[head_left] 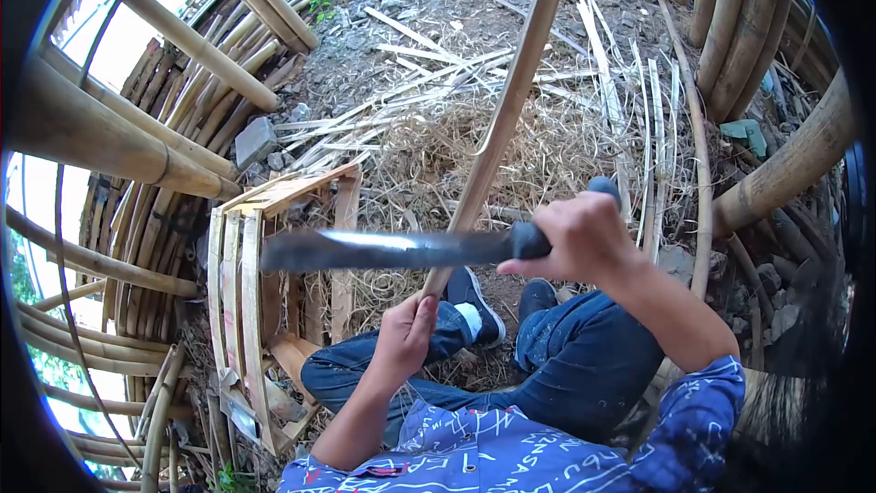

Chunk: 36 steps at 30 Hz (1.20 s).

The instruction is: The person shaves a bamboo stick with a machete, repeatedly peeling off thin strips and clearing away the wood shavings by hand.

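A long split bamboo strip (pixel 507 114) stands slanted up and away from me, with a thin curl of shaving on its left edge. My left hand (pixel 406 336) is closed around the strip's lower end. My right hand (pixel 584 233) grips the dark handle of a large machete (pixel 392 251). The blade points left and lies across the strip a little above my left hand; whether its edge touches the strip I cannot tell.
A wooden crate (pixel 239 288) stands at the left beside my leg. Curly shavings (pixel 411 164) and long bamboo strips (pixel 607 68) litter the ground ahead. Thick bamboo poles (pixel 119 132) rise on both sides. A grey block (pixel 255 141) lies beyond the crate.
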Motion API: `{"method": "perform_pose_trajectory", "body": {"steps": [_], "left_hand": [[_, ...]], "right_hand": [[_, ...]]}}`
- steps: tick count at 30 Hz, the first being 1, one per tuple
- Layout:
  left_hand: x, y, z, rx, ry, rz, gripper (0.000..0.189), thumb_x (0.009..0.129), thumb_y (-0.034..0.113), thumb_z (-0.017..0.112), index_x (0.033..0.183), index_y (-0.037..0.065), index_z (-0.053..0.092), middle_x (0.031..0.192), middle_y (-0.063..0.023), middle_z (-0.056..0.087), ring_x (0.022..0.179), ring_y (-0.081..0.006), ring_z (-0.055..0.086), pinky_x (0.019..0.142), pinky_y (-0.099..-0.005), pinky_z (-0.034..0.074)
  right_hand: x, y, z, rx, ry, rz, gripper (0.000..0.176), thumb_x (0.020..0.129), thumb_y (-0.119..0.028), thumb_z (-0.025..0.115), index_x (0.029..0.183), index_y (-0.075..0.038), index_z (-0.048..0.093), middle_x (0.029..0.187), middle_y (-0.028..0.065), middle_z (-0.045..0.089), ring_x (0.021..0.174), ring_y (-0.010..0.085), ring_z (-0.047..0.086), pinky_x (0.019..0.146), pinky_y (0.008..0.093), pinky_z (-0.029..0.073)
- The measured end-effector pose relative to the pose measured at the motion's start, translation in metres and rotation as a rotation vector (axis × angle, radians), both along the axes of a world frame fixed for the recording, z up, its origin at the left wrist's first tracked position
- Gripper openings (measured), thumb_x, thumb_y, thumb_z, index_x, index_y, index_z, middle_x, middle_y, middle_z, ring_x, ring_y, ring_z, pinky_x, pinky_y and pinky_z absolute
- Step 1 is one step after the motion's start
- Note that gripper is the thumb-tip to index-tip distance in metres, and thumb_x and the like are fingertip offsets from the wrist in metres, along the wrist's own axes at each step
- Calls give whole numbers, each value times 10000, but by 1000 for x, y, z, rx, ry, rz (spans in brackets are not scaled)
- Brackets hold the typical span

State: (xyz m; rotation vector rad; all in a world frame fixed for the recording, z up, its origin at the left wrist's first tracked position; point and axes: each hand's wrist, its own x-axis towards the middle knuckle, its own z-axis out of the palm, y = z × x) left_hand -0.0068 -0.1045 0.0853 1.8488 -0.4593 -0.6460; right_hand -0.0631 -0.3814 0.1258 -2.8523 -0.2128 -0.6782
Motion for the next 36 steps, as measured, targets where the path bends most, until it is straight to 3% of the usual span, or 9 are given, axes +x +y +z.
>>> {"method": "perform_pose_trajectory", "body": {"steps": [2,6,12,15,20,26,30,33,36], "left_hand": [[0,7,-1,75,-22,14,371,1027,300,443,749,59,494,618,51,449,557,-31,380,493,-217,305],[-2,42,5,151,-65,57,366,1017,305,465,763,46,515,624,52,444,562,-33,379,495,-216,304],[7,46,4,185,18,0,351,1019,285,460,764,52,520,625,60,443,551,-29,373,486,-219,304],[0,46,-2,163,21,13,348,1021,282,456,764,55,515,621,61,441,546,-29,378,484,-220,307],[-5,30,12,161,-77,17,314,1019,242,453,793,36,524,639,58,436,572,-29,370,495,-220,302],[-6,22,6,175,-95,-20,260,999,214,487,916,-19,568,619,-12,445,593,-78,391,527,-267,369],[-7,35,3,227,-102,-10,268,998,216,489,902,-21,569,616,-10,448,594,-77,395,530,-268,371],[-11,47,17,213,-111,18,335,1011,250,473,767,25,516,623,60,421,579,-37,366,507,-232,313],[-3,38,21,232,-23,-6,349,1014,245,466,743,31,511,609,63,426,568,-33,366,498,-230,309]], "right_hand": [[3,-3,-5,-53,-58,32,605,712,-689,673,598,-101,590,535,50,595,445,192,584,501,309,484],[-2,-62,-7,25,-60,-399,580,725,-674,673,612,-108,609,521,39,574,423,195,553,478,314,458],[-10,-52,-8,33,-27,-405,616,746,-690,640,646,-83,609,534,79,593,466,233,608,482,344,481],[-12,-47,-14,123,27,-356,624,762,-688,627,659,-72,613,535,100,596,500,261,634,515,395,515],[-11,-35,-5,333,218,-297,644,772,-703,599,638,-74,615,530,81,596,498,223,634,510,365,517],[-9,-6,-1,43,160,-23,667,735,-740,596,674,-82,682,518,48,596,462,208,610,486,334,489],[1,-21,-4,-57,-125,2,594,733,-681,655,647,-93,674,513,35,591,417,169,559,442,315,440],[-1,-77,-17,131,-37,-479,634,758,-735,588,579,-127,588,478,23,533,423,155,552,442,303,440],[-6,-69,-9,76,-13,-564,673,763,-767,545,614,-112,580,513,40,560,477,197,612,484,344,495]]}}
